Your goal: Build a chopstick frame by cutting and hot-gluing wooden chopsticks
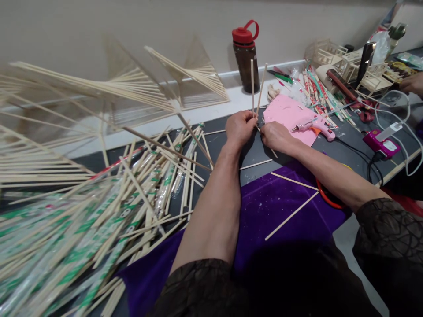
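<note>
Grey table (352,137), piled sticks (128,220), purple cloth (257,211), pink sheet (284,108), possibly paper

Upright red-lidded dark bottle (243,64) near the pale wall (284,26)

- Wall (132,17): plain, pale grey-beige, running behind the desk (251,175).
- White ledge (214,110) along the wall's foot, bordering the desk's far side.
- Desk: dark grey top; pale edge strip (401,164) at right.
- Pale patch (363,273) below desk; floor or not, cannot tell.
- Light: soft, rather dim.
</note>
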`<state>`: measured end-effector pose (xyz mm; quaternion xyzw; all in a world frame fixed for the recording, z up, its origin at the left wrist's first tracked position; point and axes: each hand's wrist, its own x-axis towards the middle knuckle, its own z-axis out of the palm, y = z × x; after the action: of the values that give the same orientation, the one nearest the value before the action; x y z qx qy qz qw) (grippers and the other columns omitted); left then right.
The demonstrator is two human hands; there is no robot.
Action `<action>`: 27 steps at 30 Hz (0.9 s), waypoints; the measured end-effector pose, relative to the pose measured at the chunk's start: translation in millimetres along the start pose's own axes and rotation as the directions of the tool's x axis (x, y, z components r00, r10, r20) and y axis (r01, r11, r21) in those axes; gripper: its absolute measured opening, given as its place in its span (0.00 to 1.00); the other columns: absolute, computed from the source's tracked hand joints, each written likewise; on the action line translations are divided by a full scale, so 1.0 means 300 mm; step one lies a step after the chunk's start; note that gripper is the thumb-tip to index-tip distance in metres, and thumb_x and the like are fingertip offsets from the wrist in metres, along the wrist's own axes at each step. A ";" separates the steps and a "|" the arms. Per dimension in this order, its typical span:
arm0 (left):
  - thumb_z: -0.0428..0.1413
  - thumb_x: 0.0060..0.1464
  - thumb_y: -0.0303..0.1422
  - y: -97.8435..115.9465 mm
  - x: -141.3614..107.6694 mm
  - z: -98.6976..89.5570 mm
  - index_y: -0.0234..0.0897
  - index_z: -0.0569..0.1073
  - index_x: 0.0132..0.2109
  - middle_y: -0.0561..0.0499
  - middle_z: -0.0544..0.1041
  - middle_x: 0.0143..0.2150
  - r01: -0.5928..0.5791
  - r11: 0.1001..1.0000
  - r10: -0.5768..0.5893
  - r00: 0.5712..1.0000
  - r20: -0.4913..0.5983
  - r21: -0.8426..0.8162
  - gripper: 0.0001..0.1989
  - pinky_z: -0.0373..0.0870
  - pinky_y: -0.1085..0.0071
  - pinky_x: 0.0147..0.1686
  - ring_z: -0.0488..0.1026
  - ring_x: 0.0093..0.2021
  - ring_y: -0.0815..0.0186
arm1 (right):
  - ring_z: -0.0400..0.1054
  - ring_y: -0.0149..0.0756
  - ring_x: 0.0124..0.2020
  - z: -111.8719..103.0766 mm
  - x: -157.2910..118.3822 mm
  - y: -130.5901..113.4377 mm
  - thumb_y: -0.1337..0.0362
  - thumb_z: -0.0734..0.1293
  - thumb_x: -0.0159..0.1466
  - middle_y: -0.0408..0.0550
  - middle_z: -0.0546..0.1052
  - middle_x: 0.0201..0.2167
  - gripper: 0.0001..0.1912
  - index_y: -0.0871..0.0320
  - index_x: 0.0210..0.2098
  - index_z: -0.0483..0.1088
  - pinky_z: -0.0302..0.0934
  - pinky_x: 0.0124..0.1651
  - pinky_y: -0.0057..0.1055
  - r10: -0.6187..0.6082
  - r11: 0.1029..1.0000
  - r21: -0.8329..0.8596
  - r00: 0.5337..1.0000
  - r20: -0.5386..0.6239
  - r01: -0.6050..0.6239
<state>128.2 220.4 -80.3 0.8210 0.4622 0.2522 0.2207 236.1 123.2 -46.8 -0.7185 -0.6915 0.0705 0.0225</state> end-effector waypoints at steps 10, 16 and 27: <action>0.51 0.58 0.34 -0.003 -0.012 -0.007 0.37 0.82 0.47 0.47 0.84 0.45 -0.017 0.999 0.017 1.000 -0.011 -0.043 0.17 0.68 0.68 0.46 0.78 0.46 0.59 | 0.74 0.44 0.54 -0.004 0.105 0.000 0.68 0.59 0.70 0.61 0.81 0.51 0.18 0.67 0.52 0.76 0.63 0.54 0.31 0.123 0.981 0.165 0.987 -0.106 -0.104; 0.50 0.60 0.35 -0.005 -0.015 -0.012 0.36 0.82 0.48 0.46 0.84 0.47 0.000 1.000 0.000 1.000 -0.006 0.029 0.18 0.68 0.68 0.46 0.78 0.47 0.58 | 0.74 0.43 0.53 0.008 0.146 -0.006 0.67 0.58 0.70 0.64 0.81 0.49 0.19 0.68 0.50 0.78 0.61 0.54 0.30 0.143 0.973 0.198 0.985 -0.097 -0.121; 0.45 0.60 0.26 0.057 -0.034 -0.048 0.36 0.79 0.56 0.41 0.81 0.55 0.028 0.982 -0.037 0.998 0.045 0.185 0.24 0.67 0.63 0.53 0.75 0.56 0.53 | 0.74 0.43 0.53 0.008 0.149 -0.006 0.70 0.57 0.69 0.63 0.81 0.50 0.21 0.66 0.52 0.78 0.63 0.55 0.31 0.134 0.980 0.158 0.986 -0.101 -0.117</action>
<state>125.8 205.1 -60.9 0.8362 0.4913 0.1849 0.1589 235.4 167.7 -52.2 -0.7599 -0.6350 0.0840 0.1111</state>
